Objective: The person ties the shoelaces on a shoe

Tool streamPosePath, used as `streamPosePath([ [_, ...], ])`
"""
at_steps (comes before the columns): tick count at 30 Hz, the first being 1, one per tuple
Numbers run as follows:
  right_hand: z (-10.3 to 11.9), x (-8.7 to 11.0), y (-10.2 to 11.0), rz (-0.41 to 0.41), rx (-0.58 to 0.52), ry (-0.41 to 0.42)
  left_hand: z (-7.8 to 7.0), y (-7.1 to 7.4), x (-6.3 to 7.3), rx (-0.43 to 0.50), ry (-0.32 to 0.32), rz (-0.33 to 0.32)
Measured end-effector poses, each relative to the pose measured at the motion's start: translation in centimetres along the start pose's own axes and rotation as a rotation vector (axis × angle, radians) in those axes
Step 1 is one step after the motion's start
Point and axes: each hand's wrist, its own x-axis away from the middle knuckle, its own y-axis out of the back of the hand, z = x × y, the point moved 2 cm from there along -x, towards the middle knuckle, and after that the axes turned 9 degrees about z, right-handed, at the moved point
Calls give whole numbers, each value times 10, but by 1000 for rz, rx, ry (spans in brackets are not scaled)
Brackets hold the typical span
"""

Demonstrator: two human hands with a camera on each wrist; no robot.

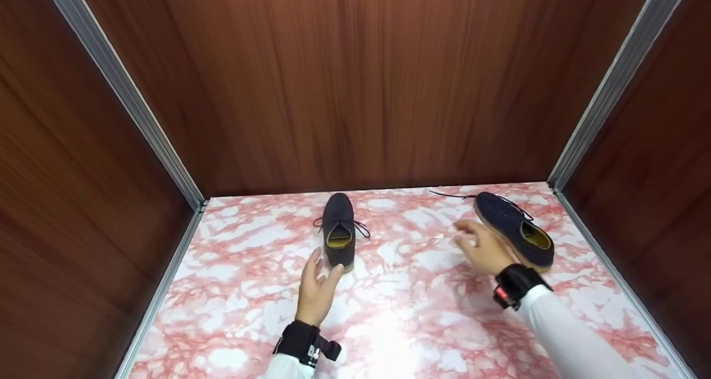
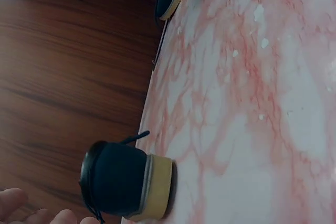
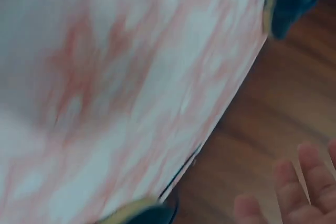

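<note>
L hand (image 1: 317, 297) nr dk. shoe (image 1: 338, 221), yel. lining (image 1: 339, 241) inside.

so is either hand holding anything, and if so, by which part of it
Nothing is held: the left hand is open near one shoe, the right hand open beside the other shoe.

Head view: The marbled surface (image 1: 389, 290) is seen from above, farthest off, facing forward and down toward the wood-grain back wall (image 1: 344, 90).
Left wrist view: The scene is shown from low down and turned sideways, the middle shoe (image 1: 339, 220) caught close, heel-on.
Right wrist view: The surface is framed close and aslant, the wall at lower right.
Shared by both wrists: The right-hand shoe (image 1: 506, 222) is included, cropped in each.
</note>
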Motion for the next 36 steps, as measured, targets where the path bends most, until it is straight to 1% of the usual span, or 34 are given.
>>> streamPosePath([
  [4,-16,1,31,-73,49,-17,-9,-10,2,-3,-65,57],
  [7,-31,3,50,-140,103,-43,-12,-18,2,10,-81,93],
  [12,-59,11,72,-214,158,-126,-16,-28,2,12,-82,144],
  [15,-76,14,79,-227,176,-156,-18,-33,1,4,-75,163],
  [18,-92,17,82,-210,198,-208,-18,-38,0,-17,-66,167],
  [20,-100,19,83,-180,204,-257,-18,-41,-1,-43,-66,170],
  [24,-114,22,82,-90,215,-346,-16,-45,-1,-82,-57,185],
  [26,-119,24,81,-41,228,-375,-15,-47,0,-82,-50,195],
  [28,-123,25,80,0,245,-387,-14,-49,0,-80,-42,204],
  [30,-125,26,78,18,262,-388,-13,-50,0,-70,-28,209],
  [32,-125,27,77,13,278,-373,-12,-51,0,-64,-21,213],
  [36,-122,27,75,-26,295,-344,-11,-53,0,-64,-28,224],
])
